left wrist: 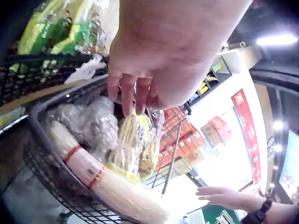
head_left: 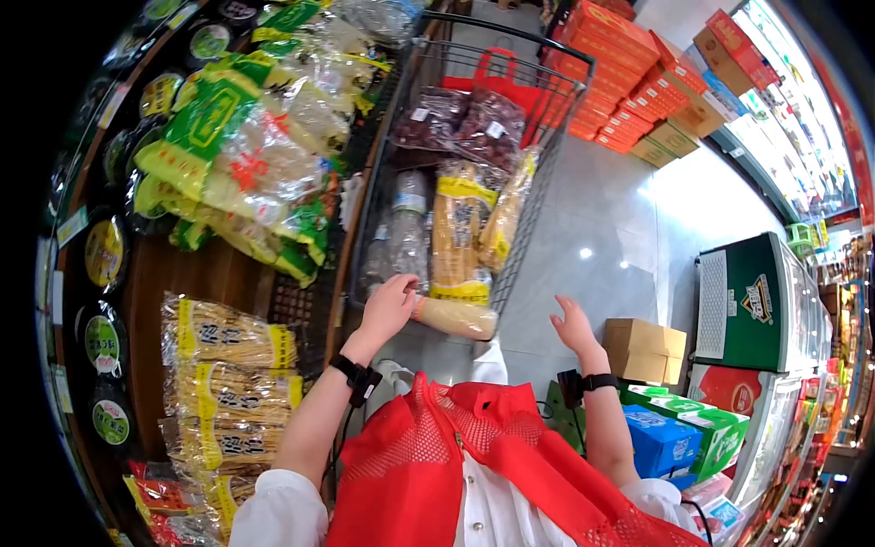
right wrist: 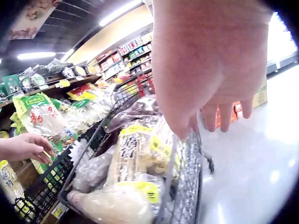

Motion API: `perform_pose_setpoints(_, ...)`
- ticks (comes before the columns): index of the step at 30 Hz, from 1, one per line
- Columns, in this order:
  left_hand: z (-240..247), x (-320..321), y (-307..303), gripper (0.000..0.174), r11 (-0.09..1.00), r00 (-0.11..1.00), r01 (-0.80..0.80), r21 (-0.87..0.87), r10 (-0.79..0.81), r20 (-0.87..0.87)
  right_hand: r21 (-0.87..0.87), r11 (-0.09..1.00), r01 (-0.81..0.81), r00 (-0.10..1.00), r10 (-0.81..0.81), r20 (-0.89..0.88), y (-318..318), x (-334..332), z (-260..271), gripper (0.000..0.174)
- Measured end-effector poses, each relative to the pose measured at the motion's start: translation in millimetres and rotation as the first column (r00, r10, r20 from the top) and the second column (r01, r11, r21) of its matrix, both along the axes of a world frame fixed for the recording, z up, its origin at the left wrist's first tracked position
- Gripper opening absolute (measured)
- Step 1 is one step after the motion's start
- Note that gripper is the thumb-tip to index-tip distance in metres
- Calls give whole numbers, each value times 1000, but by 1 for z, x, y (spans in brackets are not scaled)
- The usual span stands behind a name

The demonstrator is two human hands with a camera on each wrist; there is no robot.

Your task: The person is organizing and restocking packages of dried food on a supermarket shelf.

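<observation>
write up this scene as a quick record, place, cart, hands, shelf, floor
place: shop aisle
cart: shopping cart, loaded
cart, far part: two bags of dark goods
cart, middle: yellow-labelled packs beside clear-wrapped goods
cart, near end: pale bundle, lying crosswise
left hand: fingers loosely bent, near the cart's near end, holding nothing
right hand: open, beside the cart, empty
shelf on left: green-and-yellow bags, stacked yellow-labelled packets
floor on right: cardboard box

A bright red vest [head_left: 392, 483] (partly mesh, I notice) over a white shirt [head_left: 492, 506] with small round buttons; black wrist straps [head_left: 344, 366], each with a small black camera [head_left: 365, 387] and dark cable [head_left: 341, 439].
</observation>
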State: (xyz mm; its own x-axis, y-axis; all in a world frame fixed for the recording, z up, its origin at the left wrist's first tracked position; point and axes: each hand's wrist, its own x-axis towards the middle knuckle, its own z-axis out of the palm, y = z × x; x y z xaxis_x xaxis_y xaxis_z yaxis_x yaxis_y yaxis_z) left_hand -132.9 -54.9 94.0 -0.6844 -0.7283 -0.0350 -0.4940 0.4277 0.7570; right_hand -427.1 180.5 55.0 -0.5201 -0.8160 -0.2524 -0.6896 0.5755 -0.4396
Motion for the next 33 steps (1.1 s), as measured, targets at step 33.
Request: perform_pose_setpoints(33, 45, -188, -41, 22, 817, 940, -131, 561, -77, 331, 50, 992, 115, 942, -125, 312, 81, -173, 2, 37)
